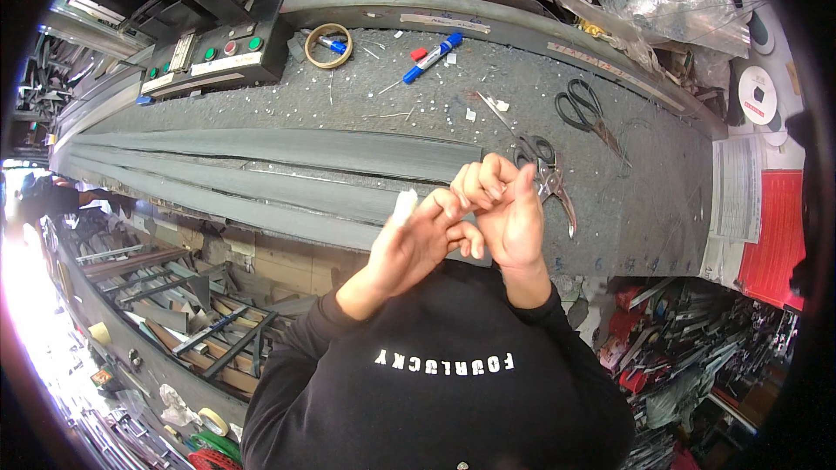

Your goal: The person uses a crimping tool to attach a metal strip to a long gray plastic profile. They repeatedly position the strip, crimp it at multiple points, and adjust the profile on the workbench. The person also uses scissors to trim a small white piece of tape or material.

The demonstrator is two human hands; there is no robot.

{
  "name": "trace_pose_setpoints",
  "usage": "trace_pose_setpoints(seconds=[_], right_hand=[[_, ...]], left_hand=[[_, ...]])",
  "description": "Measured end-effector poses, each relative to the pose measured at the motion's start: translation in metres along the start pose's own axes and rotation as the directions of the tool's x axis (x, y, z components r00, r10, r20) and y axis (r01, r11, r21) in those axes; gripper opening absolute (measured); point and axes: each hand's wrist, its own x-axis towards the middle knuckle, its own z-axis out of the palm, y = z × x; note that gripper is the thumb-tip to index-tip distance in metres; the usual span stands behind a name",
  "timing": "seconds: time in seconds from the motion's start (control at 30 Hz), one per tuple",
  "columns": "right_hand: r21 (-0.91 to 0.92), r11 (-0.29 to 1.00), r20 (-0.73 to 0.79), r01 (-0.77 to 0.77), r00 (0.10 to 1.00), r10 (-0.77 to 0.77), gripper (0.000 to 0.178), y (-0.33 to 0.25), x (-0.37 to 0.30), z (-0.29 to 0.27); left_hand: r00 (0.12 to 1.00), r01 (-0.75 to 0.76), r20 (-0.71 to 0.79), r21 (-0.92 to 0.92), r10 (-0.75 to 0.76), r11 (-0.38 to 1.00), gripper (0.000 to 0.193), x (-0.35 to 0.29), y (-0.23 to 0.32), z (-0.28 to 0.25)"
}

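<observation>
My left hand and my right hand meet at their fingertips above the near edge of the grey workbench. A white wrapping covers the tip of the left thumb, which points up and away from the other fingers. Both hands have bent, curled fingers; whatever may be pinched between them is too small or hidden to make out. Just beyond the right hand lies a metal cutting tool with dark loop handles, partly covered by the fingers. Long grey flat strips stretch leftward from behind the hands.
Black-handled scissors lie to the right. Farther back are a blue marker, its red cap-like piece, and a tape roll. A button control box stands at left. Small white scraps dot the bench.
</observation>
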Motion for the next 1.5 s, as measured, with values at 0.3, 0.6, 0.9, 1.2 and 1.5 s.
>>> trace_pose_setpoints(seconds=[0.3,0.6,0.9,1.2,1.5], right_hand=[[0.411,0.852,0.141,-0.324,0.946,0.292,0.059,0.021,0.031,-0.051],[-0.984,-0.132,0.162,0.117,0.893,-0.421,0.028,0.014,0.137,-0.163],[-0.999,0.033,-0.041,-0.034,0.974,-0.222,0.023,0.005,0.144,-0.171],[-0.994,-0.013,-0.103,-0.107,0.978,-0.181,0.018,0.010,0.142,-0.159],[-0.838,0.541,-0.028,0.064,0.987,-0.161,0.010,0.001,0.079,-0.081]], left_hand=[[0.991,0.068,0.000,0.855,-0.131,0.514,0.043,0.010,0.000,-0.004],[0.982,0.140,-0.180,0.896,0.058,0.421,0.037,0.035,0.002,-0.032],[0.976,0.164,-0.213,0.872,0.054,0.461,0.035,0.050,0.000,-0.038],[0.974,0.198,-0.228,0.818,-0.011,0.540,0.047,0.061,-0.006,-0.052],[0.976,0.070,-0.167,0.849,0.141,0.523,0.045,0.098,-0.023,-0.061]])
